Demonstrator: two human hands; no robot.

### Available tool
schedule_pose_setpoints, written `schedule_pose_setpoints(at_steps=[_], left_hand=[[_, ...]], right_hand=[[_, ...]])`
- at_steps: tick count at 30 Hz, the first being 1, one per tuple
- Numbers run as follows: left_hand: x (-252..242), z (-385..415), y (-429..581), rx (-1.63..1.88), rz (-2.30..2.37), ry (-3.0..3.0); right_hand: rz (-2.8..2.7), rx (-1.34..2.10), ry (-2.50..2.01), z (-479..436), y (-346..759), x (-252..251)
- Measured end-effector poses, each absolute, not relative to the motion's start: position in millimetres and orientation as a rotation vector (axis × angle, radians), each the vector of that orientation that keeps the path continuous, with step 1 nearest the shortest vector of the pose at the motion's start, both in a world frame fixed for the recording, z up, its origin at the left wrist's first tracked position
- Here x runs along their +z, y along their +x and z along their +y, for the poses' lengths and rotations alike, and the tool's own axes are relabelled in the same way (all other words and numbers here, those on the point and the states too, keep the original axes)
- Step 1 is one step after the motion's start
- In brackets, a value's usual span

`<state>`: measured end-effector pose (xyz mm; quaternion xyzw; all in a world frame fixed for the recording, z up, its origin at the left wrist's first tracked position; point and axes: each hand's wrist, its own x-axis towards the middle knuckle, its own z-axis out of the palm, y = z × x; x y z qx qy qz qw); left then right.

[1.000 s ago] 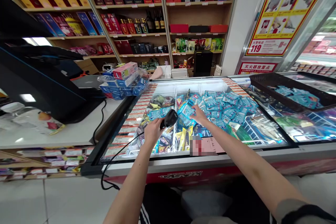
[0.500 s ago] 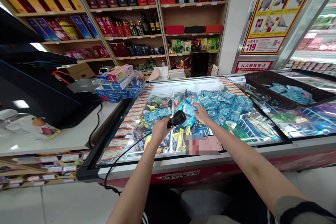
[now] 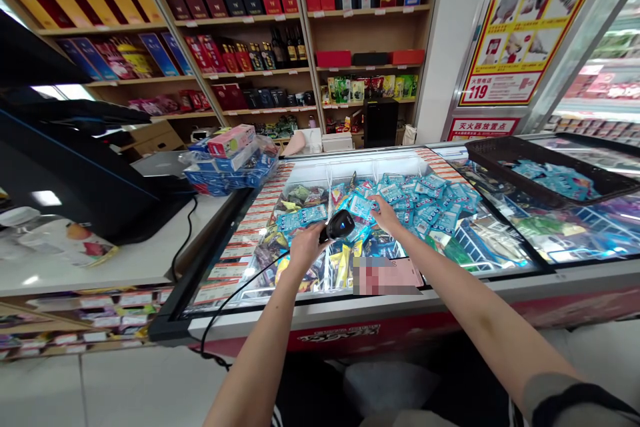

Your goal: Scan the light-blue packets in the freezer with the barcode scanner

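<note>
Where the white counter fills the left: a black till screen stands on it, and a pile of blue boxes sits at its far right corner, just beside the freezer.
Freezer: its front rim runs across the middle; inside lie mixed wrappers toward the left edge and a heap of blue packs toward the middle.
Cable: runs from the scanner back over the freezer's front left corner and down toward the floor.
Left hand: wrapped around the grip of a black scanner, over the freezer's left half near the front rim. The scanner's head points right.
Blue packet: raised just above the heap, just beside the scanner's head — pinched at its right edge.
Right hand: fingers closed on that packet, forearm crossing the front rim.
Black tray: lies on the glass top at the freezer's right end — more blue packs inside.
Poster: red and yellow, on the wall behind the far right corner.
</note>
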<state>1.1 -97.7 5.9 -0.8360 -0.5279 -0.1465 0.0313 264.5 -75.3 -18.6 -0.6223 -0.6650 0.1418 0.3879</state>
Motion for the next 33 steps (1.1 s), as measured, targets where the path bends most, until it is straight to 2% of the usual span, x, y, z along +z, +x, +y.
schedule_pose_setpoints(at_steps=[4,17,25,33], left_hand=[[5,-97,1,-0.477,-1.615,-2.570],[-6,-89,-22,-0.555,-1.648,-2.428],[-19,-83,-33,-0.568,-1.490,-2.401],[-23,-74,-51,-0.578,-1.515,-2.318]], right_hand=[[-1.668,0.407,-1.531,-74,265,-21],[-1.503,0.170,-1.798,-57,291,-18],[-1.520,-0.204,-2.024,-70,287,-14],[-1.469,-0.358,-2.097,-66,294,-6]])
